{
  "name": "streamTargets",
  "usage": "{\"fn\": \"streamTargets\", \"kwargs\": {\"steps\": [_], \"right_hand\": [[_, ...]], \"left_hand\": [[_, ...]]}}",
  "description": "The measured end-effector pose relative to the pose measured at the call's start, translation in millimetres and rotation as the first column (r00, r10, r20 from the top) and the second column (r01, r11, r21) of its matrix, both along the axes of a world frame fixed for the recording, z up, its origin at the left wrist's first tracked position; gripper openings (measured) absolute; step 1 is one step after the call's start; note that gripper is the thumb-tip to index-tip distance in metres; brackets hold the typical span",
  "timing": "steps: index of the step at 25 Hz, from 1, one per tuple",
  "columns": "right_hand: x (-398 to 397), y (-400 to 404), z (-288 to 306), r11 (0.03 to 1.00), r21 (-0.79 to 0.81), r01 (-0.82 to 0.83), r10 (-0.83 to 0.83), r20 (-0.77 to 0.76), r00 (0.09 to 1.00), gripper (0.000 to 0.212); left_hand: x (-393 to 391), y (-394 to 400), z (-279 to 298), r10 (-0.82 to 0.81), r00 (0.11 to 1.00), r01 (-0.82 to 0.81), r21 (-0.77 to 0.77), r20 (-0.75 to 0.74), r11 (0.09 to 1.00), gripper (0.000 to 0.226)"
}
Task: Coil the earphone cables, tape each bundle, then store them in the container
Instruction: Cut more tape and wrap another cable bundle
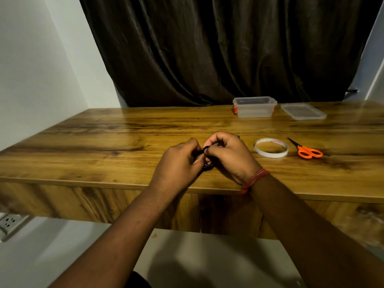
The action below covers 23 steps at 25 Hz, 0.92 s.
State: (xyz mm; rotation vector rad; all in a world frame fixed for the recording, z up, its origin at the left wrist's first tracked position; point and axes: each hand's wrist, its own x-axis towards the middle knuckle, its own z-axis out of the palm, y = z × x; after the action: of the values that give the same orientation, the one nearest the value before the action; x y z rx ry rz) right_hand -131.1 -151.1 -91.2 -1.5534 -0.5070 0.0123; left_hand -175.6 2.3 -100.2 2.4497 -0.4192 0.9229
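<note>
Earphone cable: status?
Left hand and right hand both grip black earphone cable, coiling. Tape roll, scissors untouched. Container open.

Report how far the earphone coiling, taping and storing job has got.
Done: the container stands open, its lid lying beside it; nothing shows inside it. In hand: both the left hand and right hand hold a black cable coil over the table. Left: taping, since the tape roll and scissors lie untouched, then storing.
</note>
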Motion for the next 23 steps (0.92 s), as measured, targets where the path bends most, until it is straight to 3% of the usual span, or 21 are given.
{"fn": "streamTargets", "kwargs": {"steps": [6, 10, 12, 17, 23], "right_hand": [[1.2, 2.4, 0.1, 0.998, -0.041, 0.055, -0.054, 0.031, 0.998, 0.016], [2.7, 2.9, -1.9, 0.999, -0.028, 0.04, -0.04, 0.008, 0.999, 0.02], [2.6, 2.0, -1.6, 0.998, -0.03, 0.048, -0.048, 0.0, 0.999, 0.018], [2.9, 1.0, -1.3, 0.999, -0.022, 0.043, -0.042, 0.015, 0.999, 0.015], [3.2, 1.6, -0.7, 0.999, 0.021, 0.034, -0.034, -0.019, 0.999, 0.006]], "left_hand": [[2.8, -3.1, -2.6, 0.075, 0.995, -0.082, 0.132, 0.061, 0.988, 0.015], [9.3, -2.0, -0.8, 0.07, 0.997, -0.071, 0.177, 0.015, 0.982, 0.015], [12.2, -1.4, 2.7, 0.032, 0.997, -0.022, 0.13, -0.069, 0.991, 0.008], [14.7, -1.2, 10.0, -0.069, 0.943, 0.049, -0.071, -0.327, 0.996, 0.015], [12.8, -1.3, 11.4, -0.188, 0.913, 0.102, -0.244, -0.361, 0.964, 0.009]]}}
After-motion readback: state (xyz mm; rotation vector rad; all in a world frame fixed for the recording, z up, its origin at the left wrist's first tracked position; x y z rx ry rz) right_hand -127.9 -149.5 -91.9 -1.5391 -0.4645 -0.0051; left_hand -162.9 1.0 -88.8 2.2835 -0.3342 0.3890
